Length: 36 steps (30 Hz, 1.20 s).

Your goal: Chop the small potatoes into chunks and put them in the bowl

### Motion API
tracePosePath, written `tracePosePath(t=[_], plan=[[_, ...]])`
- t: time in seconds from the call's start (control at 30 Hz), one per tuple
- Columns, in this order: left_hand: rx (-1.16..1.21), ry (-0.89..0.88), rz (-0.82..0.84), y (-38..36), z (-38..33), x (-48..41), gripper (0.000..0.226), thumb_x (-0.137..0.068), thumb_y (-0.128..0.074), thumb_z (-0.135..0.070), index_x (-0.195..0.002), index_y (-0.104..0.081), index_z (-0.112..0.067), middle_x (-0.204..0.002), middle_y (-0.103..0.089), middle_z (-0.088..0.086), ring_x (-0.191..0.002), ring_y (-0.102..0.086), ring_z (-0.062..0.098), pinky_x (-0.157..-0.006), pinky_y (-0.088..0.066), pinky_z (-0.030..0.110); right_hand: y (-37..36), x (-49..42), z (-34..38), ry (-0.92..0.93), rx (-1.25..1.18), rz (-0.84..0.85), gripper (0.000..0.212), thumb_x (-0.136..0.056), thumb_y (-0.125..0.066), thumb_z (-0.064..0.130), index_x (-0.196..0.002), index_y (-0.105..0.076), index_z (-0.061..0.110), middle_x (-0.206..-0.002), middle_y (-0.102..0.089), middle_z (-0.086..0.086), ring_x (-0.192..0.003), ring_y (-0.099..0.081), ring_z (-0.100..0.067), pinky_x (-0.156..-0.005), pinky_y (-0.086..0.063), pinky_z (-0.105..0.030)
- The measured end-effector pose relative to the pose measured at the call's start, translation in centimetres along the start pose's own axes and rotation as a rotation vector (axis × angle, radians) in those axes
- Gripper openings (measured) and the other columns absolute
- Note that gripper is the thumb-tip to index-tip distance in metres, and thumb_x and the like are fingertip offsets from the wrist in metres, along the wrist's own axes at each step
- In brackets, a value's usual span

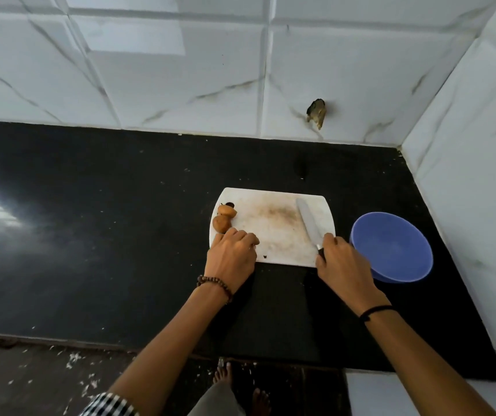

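On black surface (120, 235), near the tiled corner, a white board (270, 229) is laid; a blue bowl (390, 250) is set just beside its right edge. Two potatoes (222, 224) are kept at the board's left edge, touching each other. Knife (308, 222) is grasped at the handle by right hand (342, 262), blade laid on the board, tip pointed away. Left hand (231, 253) is rested on the board's near-left corner, fingers curled under, just beside the nearer potato; whether anything is held cannot be told

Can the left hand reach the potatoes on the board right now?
Likely yes: left hand sits beside the potatoes on the cutting board, nothing between; right hand holds the knife well clear.
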<state>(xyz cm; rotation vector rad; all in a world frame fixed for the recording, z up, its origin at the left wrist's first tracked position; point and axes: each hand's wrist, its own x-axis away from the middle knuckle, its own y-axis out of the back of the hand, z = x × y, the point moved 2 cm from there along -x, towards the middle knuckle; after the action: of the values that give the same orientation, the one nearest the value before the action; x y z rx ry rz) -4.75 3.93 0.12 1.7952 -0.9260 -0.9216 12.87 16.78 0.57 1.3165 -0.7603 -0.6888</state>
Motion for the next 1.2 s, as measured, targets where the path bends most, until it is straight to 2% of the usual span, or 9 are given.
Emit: tracePosePath(t=[0.1, 0.2, 0.4, 0.53, 0.7, 0.8, 0.97, 1.13, 1.2], plan=[[-0.065, 0.046, -0.040, 0.4, 1.6, -1.0, 0.016, -0.086, -0.063, -0.018, -0.101, -0.070, -0.021, -0.104, -0.066, -0.005, -0.106, -0.057, 0.017, -0.085, -0.042, 0.033, 0.0, -0.7, -0.2, -0.010, 0.002, 0.034, 0.033, -0.102, -0.055, 0.033, -0.129, -0.048, 0.014, -0.111, -0.062, -0.004, -0.088, -0.061, -0.011, -0.071, -0.053, -0.022], [-0.090, 0.092, -0.107, 0.5, 3.4, -2.2, 0.023, -0.081, -0.068, -0.017, -0.104, -0.068, -0.021, -0.107, -0.064, -0.004, -0.098, -0.058, 0.019, -0.078, -0.044, 0.033, 0.2, -1.7, -0.2, -0.022, -0.012, 0.069, 0.034, -0.102, -0.054, 0.033, -0.130, -0.046, 0.015, -0.111, -0.061, -0.003, -0.085, -0.058, -0.010, -0.066, -0.046, -0.020], [-0.047, 0.231, -0.096, 0.3, 5.1, -4.3, 0.024, -0.088, -0.056, -0.043, -0.106, -0.056, -0.027, -0.114, -0.051, -0.006, -0.100, -0.049, 0.016, -0.082, -0.039, 0.029, 0.3, -2.9, 0.5, -0.070, -0.063, 0.082, 0.025, -0.101, -0.055, 0.033, -0.119, -0.047, 0.017, -0.104, -0.059, -0.001, -0.081, -0.058, -0.011, -0.059, -0.039, -0.019], [-0.059, 0.294, -0.003, -0.8, 6.0, -5.8, 0.042, -0.091, -0.047, -0.051, -0.122, -0.050, -0.023, -0.124, -0.050, -0.004, -0.108, -0.048, 0.016, -0.089, -0.040, 0.031, 0.3, -3.7, 1.0, -0.101, -0.124, 0.092, 0.026, -0.098, -0.060, 0.033, -0.115, -0.048, 0.017, -0.105, -0.060, -0.002, -0.083, -0.061, -0.013, -0.065, -0.048, -0.023], [-0.033, 0.281, 0.103, -1.0, 6.6, -7.4, 0.040, -0.093, -0.047, -0.046, -0.124, -0.050, -0.021, -0.121, -0.052, -0.001, -0.108, -0.051, 0.017, -0.092, -0.039, 0.032, 0.1, -4.7, 1.3, -0.171, -0.199, 0.116, 0.031, -0.094, -0.066, 0.036, -0.113, -0.050, 0.017, -0.108, -0.058, -0.002, -0.087, -0.062, -0.015, -0.069, -0.054, -0.028], [0.022, 0.278, 0.126, -0.9, 7.0, -8.1, 0.039, -0.088, -0.055, -0.046, -0.118, -0.054, -0.020, -0.116, -0.049, 0.000, -0.099, -0.051, 0.016, -0.089, -0.040, 0.031, 0.1, -4.9, 1.3, -0.200, -0.203, 0.133, 0.034, -0.092, -0.066, 0.039, -0.113, -0.052, 0.015, -0.109, -0.057, -0.003, -0.091, -0.062, -0.018, -0.075, -0.056, -0.035], [0.205, 0.210, 0.180, -0.7, 6.8, -9.0, 0.037, -0.078, -0.074, -0.043, -0.104, -0.061, -0.020, -0.110, -0.046, -0.003, -0.084, -0.052, 0.012, -0.070, -0.048, 0.027, 0.4, -5.2, 1.5, -0.236, -0.234, 0.159, 0.031, -0.092, -0.067, 0.041, -0.108, -0.056, 0.016, -0.104, -0.057, -0.001, -0.086, -0.060, -0.015, -0.073, -0.056, -0.034], [0.366, 0.106, 0.237, -1.1, 5.1, -9.2, 0.046, -0.069, -0.079, -0.047, -0.104, -0.065, -0.021, -0.100, -0.055, -0.009, -0.086, -0.055, 0.007, -0.079, -0.054, 0.029, 0.2, -4.8, 1.9, -0.308, -0.360, 0.174, 0.026, -0.094, -0.066, 0.041, -0.101, -0.057, 0.017, -0.091, -0.060, 0.001, -0.078, -0.061, -0.013, -0.071, -0.057, -0.034], [0.404, 0.087, 0.252, -1.3, 4.2, -9.1, 0.047, -0.067, -0.080, -0.048, -0.104, -0.065, -0.023, -0.098, -0.057, -0.011, -0.088, -0.056, 0.006, -0.076, -0.054, 0.031, 0.0, -4.5, 2.1, -0.336, -0.423, 0.178, 0.025, -0.095, -0.064, 0.039, -0.102, -0.056, 0.017, -0.089, -0.061, -0.001, -0.076, -0.062, -0.015, -0.072, -0.058, -0.035]])
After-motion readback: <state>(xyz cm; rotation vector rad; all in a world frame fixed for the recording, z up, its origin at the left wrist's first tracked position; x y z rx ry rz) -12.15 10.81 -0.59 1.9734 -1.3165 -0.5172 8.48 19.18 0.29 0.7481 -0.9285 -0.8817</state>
